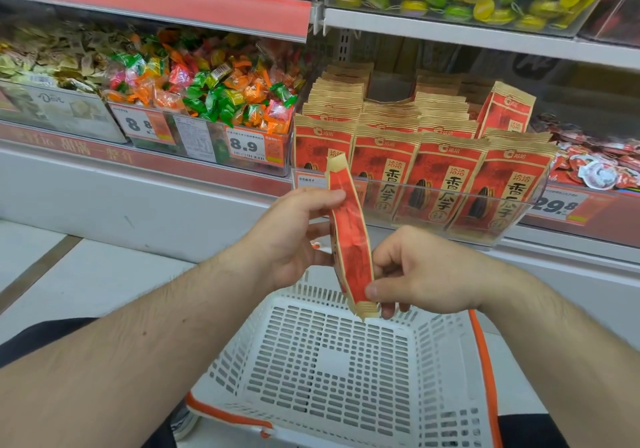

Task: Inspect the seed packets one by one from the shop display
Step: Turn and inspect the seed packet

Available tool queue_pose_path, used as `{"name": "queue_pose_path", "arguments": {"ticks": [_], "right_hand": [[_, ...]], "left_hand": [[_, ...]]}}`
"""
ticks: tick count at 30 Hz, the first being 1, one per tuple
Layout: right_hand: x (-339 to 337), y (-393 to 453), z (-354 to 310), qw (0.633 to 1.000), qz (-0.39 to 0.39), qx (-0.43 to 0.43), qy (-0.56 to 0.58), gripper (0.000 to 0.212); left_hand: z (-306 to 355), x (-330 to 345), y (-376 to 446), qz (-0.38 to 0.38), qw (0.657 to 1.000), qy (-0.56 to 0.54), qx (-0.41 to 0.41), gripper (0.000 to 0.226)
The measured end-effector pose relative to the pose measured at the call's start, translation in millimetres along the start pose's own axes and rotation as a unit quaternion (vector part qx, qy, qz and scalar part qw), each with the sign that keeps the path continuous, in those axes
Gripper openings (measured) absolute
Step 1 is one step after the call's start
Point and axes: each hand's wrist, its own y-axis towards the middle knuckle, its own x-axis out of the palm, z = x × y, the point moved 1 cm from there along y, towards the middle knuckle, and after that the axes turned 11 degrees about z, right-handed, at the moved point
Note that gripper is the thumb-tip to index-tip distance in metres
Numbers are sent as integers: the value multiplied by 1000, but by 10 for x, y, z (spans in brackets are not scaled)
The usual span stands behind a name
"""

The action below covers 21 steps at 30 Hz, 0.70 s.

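Above basket [346, 361], hands [349, 260] on edge-on packet [349, 239]

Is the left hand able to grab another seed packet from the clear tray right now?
Probably not yet: the left hand already grips the held packet. The tray packets stand open-topped, with nothing blocking them.

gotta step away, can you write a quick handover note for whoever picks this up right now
Left hand grips the upper part of one seed packet; right hand pinches its lower end, edge-on above the white basket.
Other packets stand in the clear display tray on the shelf.
Done: one packet out, under inspection. The basket holds nothing.
Left: finish this one, then check the others singly.
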Motion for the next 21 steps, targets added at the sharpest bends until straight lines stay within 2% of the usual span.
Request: {"name": "queue_pose_path", "arguments": {"ticks": [4, 15, 18, 21], "right_hand": [[-28, 6, 30, 999, -23, -6, 37, 15], [-39, 28, 66, 997, -34, -9, 71, 14], [-31, 36, 65, 998, -18, 1, 56, 15], [-9, 41, 36, 999, 33, 0, 14, 20]], "left_hand": [[5, 12, -24, -12, 1000, -4, -21, 21], [14, 12, -35, -14, 1000, -4, -26, 23], [10, 2, -18, -6, 1000, 1, -17, 19], [-9, -29, 24, 9, 1000, 21, 19, 16]]}}
